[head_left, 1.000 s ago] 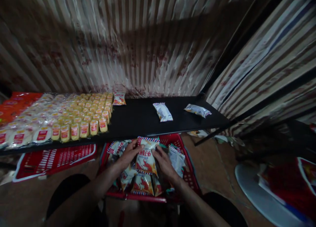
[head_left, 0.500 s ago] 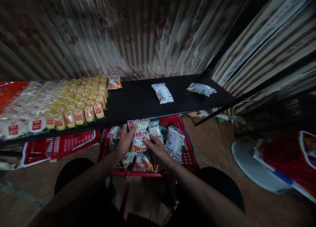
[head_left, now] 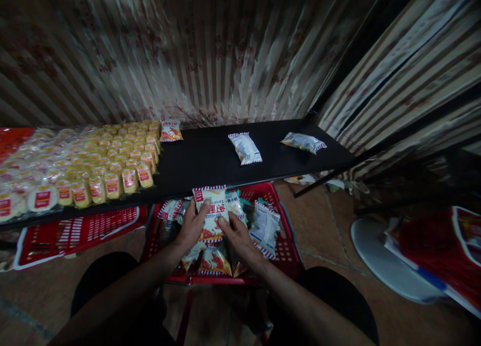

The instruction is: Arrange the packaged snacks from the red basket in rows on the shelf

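Between my two hands is a white and orange snack bag [head_left: 213,230] with red lettering, its face turned up toward me. My left hand [head_left: 192,226] grips its left side, thumb on the front. On the bag's right edge, my right hand [head_left: 237,236] pinches with the thumb on top. Below it, a red basket [head_left: 287,240] holds several similar snack bags, one lying with its pale printed back [head_left: 265,227] up. On the black table lie a snack bag at the back left [head_left: 171,130], one in the middle [head_left: 245,148] and one at the right [head_left: 304,142].
Rows of yellow wrapped cakes [head_left: 112,185] and white round ones [head_left: 42,199] cover the left of the black table [head_left: 199,160]. Another red basket [head_left: 80,235] is beneath it. To the right stands a grey round stool [head_left: 376,255] by a red container [head_left: 428,240]. Striped curtains hang behind.
My view has shifted slightly, so the table and cakes appear lower and further left. Both hands keep hold of the same snack bag; the left thumb has moved a little across its front.
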The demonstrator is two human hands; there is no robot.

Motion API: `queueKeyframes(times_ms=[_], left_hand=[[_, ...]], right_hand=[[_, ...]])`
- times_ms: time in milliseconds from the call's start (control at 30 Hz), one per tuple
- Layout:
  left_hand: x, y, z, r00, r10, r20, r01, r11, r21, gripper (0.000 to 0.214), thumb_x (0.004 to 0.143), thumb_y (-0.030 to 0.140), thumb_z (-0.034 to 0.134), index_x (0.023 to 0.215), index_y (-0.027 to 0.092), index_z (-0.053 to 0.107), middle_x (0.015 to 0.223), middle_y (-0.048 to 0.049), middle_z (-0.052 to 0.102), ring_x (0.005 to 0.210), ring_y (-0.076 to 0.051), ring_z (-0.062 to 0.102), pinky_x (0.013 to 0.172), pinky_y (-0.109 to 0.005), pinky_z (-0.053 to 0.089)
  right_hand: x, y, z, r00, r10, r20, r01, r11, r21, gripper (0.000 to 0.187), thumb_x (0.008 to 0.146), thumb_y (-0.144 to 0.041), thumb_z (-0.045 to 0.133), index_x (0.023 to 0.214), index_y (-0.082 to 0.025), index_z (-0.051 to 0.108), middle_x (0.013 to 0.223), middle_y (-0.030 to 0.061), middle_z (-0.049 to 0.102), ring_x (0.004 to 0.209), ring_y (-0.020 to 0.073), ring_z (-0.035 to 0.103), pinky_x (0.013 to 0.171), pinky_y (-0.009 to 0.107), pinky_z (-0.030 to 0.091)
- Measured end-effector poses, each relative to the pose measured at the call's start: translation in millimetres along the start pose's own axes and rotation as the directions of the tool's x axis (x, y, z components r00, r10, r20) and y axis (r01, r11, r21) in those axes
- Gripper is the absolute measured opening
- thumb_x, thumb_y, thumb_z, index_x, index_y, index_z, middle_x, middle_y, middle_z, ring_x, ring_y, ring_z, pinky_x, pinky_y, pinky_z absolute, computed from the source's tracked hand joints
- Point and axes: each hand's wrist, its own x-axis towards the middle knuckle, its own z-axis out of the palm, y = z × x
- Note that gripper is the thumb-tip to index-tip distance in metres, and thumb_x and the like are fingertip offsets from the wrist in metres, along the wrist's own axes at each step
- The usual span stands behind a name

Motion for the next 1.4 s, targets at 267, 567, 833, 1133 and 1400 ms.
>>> queueKeyframes(times_ms=[267,567,833,1133,1400], left_hand=[[3,-9,1.1,0.995,0.062,0.080,-0.074,0.985,0.153,0.043,0.082,0.051,0.053,0.111,0.019,0.058,0.112,-0.0089,0.065,0.101,-0.024,0.060,0.089,-0.035,0.046],[-1,-5,7.4,0.943,-0.047,0.331,0.034,0.998,0.045,0.050,0.080,0.046,0.059,0.123,0.021,0.052,0.119,-0.0078,0.062,0.108,-0.025,0.058,0.091,-0.036,0.046],[-6,2,9.4,0.915,-0.099,0.390,0.120,0.992,-0.031,0.052,0.077,0.044,0.064,0.123,0.022,0.052,0.120,-0.0082,0.062,0.108,-0.025,0.058,0.092,-0.037,0.046],[-5,-2,2.1,0.915,-0.024,0.404,0.028,1.000,-0.006,0.041,0.082,0.043,0.057,0.116,0.020,0.057,0.114,-0.0075,0.063,0.102,-0.023,0.058,0.090,-0.034,0.046],[-1,-10,-3.3,0.978,0.106,0.180,-0.149,0.958,0.244,0.030,0.086,0.045,0.049,0.102,0.022,0.062,0.097,-0.0036,0.066,0.086,-0.019,0.058,0.081,-0.029,0.045]], right_hand=[[2,-21,-8,0.995,0.087,0.053,-0.091,0.991,0.093,0.042,0.080,-0.054,0.060,0.110,-0.024,0.061,0.109,0.0050,0.067,0.096,0.0225,0.063,0.087,0.036,0.049],[10,-19,-15,0.988,0.135,-0.078,-0.124,0.983,0.137,0.058,0.076,-0.058,0.062,0.119,-0.020,0.057,0.099,0.0062,0.071,0.086,0.0246,0.067,0.077,0.037,0.053],[15,-10,-23,0.977,0.129,-0.171,-0.117,0.990,0.080,0.058,0.077,-0.066,0.055,0.109,-0.019,0.064,0.086,0.0049,0.072,0.075,0.0229,0.067,0.063,0.032,0.052],[15,-18,-24,0.964,0.224,-0.147,-0.206,0.971,0.124,0.056,0.078,-0.068,0.051,0.106,-0.021,0.066,0.082,0.0047,0.073,0.074,0.0241,0.067,0.063,0.034,0.053],[10,-18,-19,0.998,0.054,0.015,-0.055,0.996,0.065,0.045,0.077,-0.049,0.065,0.113,-0.023,0.057,0.111,0.0040,0.067,0.099,0.0221,0.062,0.085,0.034,0.049]])
